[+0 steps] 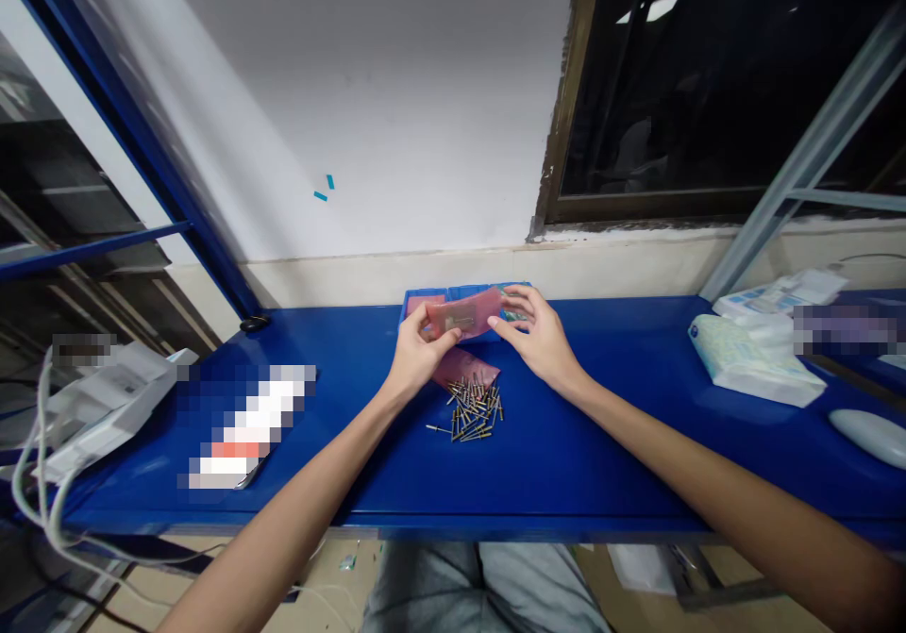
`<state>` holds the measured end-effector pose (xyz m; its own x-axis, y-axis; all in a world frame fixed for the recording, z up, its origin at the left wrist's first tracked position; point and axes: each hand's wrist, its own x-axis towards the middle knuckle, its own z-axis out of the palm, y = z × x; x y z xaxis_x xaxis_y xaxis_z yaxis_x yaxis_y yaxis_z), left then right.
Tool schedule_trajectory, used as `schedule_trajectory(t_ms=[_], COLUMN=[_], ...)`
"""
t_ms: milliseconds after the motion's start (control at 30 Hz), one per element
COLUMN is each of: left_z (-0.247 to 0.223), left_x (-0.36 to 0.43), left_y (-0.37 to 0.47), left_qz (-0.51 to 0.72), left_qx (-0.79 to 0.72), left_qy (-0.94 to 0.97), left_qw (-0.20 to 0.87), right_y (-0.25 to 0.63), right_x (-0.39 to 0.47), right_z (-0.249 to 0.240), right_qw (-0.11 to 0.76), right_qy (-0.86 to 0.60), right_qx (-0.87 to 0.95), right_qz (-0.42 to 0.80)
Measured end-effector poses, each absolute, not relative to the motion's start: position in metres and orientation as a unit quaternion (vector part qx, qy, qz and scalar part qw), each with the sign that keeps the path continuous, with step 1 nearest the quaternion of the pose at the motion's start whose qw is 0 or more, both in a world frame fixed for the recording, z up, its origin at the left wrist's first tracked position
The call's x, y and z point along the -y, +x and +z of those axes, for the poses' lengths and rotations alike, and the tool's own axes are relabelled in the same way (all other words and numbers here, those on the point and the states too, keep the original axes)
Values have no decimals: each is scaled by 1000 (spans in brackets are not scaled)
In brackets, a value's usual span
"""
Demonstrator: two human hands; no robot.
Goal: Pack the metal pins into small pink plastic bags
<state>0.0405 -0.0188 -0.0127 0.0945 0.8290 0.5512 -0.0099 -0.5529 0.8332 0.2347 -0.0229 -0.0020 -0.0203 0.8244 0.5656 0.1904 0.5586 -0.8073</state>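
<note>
Both hands hold up a small pink see-through plastic bag above the blue table. My left hand pinches its left end between thumb and fingers. At the other end, the thumb and fingers of my right hand grip the bag's edge. A few thin metal pieces show through the plastic; they look like rivets. Below lies a loose pile of pop rivets, brass-coloured with silver pins. Another pink bag rests flat at the pile's far side, partly under it. Blue bins stand just behind, partly hidden by the hands.
On the left are a blurred white-and-red item and a white power strip with cables. A tissue pack and a white computer mouse lie at the right. The wall rises behind the table.
</note>
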Motion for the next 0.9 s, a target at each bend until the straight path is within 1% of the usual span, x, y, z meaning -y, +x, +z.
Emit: schedule_trajectory(t_ms=[67,133,267,433,567,700,733,800,900], left_z=[-12,-10,-7,-5,-4,-1,-1,-1,-6], left_x=[19,19,15,9,8,9,8,4,-7], left_y=[40,38,32,23,18,16,15,11,-2], left_qz=[593,589,591,601,596,568,567,589,629], left_qx=[-327,-336,-354,-340,-320,-332,-337,-354,-405], left_qy=[640,643,650,650,694,732,731,701,637], left_qw=[362,355,321,317,247,176,174,190,186], right_y=[234,230,222,217,218,217,215,209,195], right_x=[18,12,-2,-8,-4,-2,-5,-16,-47], right_z=[-3,-1,14,32,26,19,19,21,26], right_qw=[546,518,526,513,517,447,444,462,514], right_qy=[-367,-356,-347,-307,-338,-328,-327,-345,-404], right_qx=[673,685,680,614,586,605,609,623,647], right_qz=[339,368,376,514,525,572,570,528,392])
